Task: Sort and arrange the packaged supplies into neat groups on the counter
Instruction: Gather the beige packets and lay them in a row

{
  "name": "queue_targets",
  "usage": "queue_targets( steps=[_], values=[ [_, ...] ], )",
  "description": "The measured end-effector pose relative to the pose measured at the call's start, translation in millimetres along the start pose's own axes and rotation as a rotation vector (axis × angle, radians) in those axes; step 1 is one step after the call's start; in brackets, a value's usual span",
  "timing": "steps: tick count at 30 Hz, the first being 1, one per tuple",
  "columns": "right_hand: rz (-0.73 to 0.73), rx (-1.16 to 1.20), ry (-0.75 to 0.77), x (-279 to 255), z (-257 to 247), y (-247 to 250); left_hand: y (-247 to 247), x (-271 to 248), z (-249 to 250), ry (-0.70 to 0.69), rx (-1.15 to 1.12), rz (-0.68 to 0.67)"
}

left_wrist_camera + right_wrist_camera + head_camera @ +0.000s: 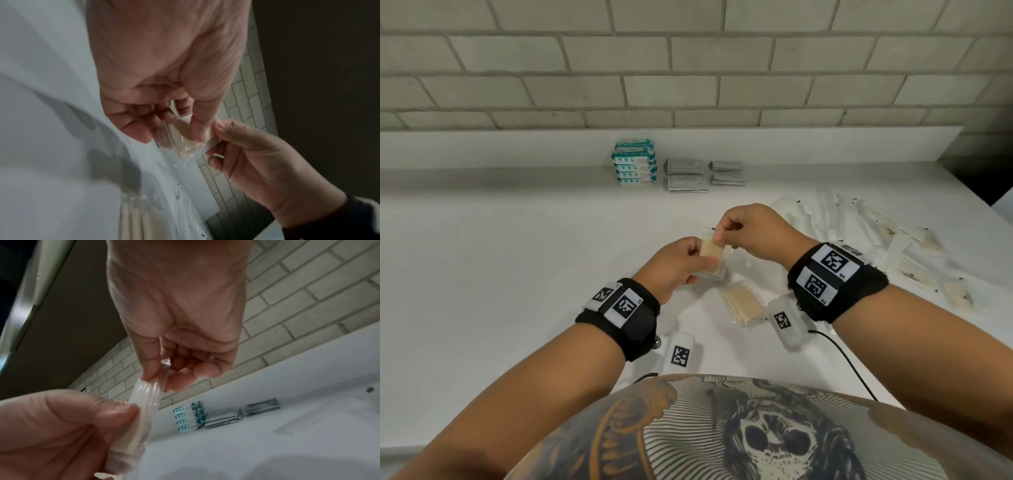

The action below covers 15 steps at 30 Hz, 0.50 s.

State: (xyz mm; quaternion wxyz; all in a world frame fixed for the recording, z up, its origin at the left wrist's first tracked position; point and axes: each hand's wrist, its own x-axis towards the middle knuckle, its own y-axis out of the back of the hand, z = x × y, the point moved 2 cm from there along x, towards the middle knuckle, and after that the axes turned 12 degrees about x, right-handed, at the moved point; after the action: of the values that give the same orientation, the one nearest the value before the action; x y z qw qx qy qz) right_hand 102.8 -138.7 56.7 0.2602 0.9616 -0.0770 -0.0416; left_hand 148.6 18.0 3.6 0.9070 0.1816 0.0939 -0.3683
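Note:
Both hands hold a small stack of clear packets with beige pads above the white counter. My left hand grips the stack's lower part between thumb and fingers. My right hand pinches its top edge. In the left wrist view the packets sit under my thumb, with the right hand's fingertips on their end. The right wrist view has the packets edge-on between both hands. More beige packets lie flat on the counter below my hands.
Against the back ledge stand stacked teal-and-white packs, grey sachets and darker grey sachets. A loose heap of clear wrapped items spreads at right. A black cable runs near the front edge.

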Motion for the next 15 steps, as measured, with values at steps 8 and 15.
queue_targets(
  steps=[8, 15],
  values=[
    [-0.167, -0.488, -0.064, -12, 0, 20, 1, -2, -6, 0.081, 0.14, 0.065],
    [-0.067, -0.49, -0.293, -25, 46, -5, -31, -10, -15, 0.304, 0.228, -0.178]
  ],
)
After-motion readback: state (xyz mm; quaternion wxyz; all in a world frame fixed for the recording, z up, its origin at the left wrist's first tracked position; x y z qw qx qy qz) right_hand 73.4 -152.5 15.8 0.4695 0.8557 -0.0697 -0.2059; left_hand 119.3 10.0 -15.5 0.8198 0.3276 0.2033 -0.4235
